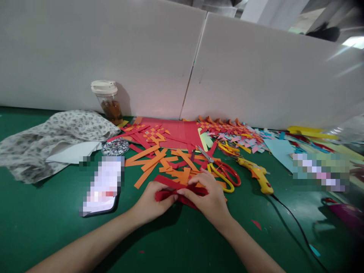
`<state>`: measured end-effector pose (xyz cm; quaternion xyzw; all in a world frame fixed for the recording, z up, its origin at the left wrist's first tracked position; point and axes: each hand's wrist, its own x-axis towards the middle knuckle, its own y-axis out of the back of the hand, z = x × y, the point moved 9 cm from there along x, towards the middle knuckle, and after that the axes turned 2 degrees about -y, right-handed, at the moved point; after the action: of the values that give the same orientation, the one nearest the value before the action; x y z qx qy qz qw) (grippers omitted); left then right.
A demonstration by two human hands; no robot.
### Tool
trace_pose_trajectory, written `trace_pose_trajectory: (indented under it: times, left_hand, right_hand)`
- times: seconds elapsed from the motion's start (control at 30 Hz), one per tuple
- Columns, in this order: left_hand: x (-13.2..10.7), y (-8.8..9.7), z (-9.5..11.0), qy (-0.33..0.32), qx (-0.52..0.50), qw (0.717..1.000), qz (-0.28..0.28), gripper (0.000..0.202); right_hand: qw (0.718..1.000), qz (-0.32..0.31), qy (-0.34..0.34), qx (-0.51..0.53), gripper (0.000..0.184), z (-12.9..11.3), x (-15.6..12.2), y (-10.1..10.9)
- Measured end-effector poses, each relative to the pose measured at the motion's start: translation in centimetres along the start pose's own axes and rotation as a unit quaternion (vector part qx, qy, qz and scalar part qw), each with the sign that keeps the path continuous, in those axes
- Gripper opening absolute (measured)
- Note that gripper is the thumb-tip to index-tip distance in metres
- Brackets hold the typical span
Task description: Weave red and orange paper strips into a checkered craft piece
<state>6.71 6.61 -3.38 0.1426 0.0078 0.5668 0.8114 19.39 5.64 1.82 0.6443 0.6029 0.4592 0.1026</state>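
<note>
Folded red paper strips (162, 182) are pinched between my two hands, low over the green table. My left hand (155, 199) grips their left side, with the thumb near the middle. On the right side, my right hand (209, 197) holds the same strips, its thumb meeting the left thumb. How the strips are joined under the thumbs is hidden. Just beyond my hands lie loose orange paper strips (152, 163). Scissors with red and yellow handles (224, 172) rest beside the right fingers.
A yellow glue gun (258, 174) with a black cord lies right. Left are a phone (104, 185), a patterned cloth (65, 129) and a lidded cup (109, 102). Woven paper fish (155, 132) and red sheets (182, 131) lie before the white partition (113, 45).
</note>
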Motion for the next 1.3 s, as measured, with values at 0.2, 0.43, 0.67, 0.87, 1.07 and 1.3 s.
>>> trace_pose_trajectory:
  times: [0.2,0.43,0.67,0.87,1.07,1.3]
  left_hand:
    - [-0.1,-0.8,-0.2,0.039,-0.057,0.997,-0.041,0.021]
    - [0.0,0.7,-1.3,0.071,-0.068,0.994,0.051,0.03]
    - [0.0,1.8,-3.7,0.165,-0.274,0.935,0.156,0.028]
    - [-0.3,2.5,-4.9,0.191,-0.395,0.867,0.236,0.026]
    - [-0.2,2.6,-4.8,0.185,-0.428,0.853,0.235,0.021]
    - [-0.3,2.5,-4.9,0.189,-0.428,0.852,0.235,0.023]
  right_hand:
    - [0.999,0.019,-0.032,-0.013,0.026,0.2,0.0,0.4]
    - [1.0,0.005,-0.022,-0.007,0.023,0.1,-0.3,-0.3]
    - [0.99,0.134,-0.038,-0.004,0.012,1.4,0.7,4.0]
    - [0.989,0.094,-0.059,-0.094,0.012,3.4,1.4,4.1]
    - [0.958,-0.033,-0.027,-0.284,0.029,4.4,1.2,1.3]
    - [0.943,-0.027,-0.036,-0.329,0.007,5.1,1.6,2.0]
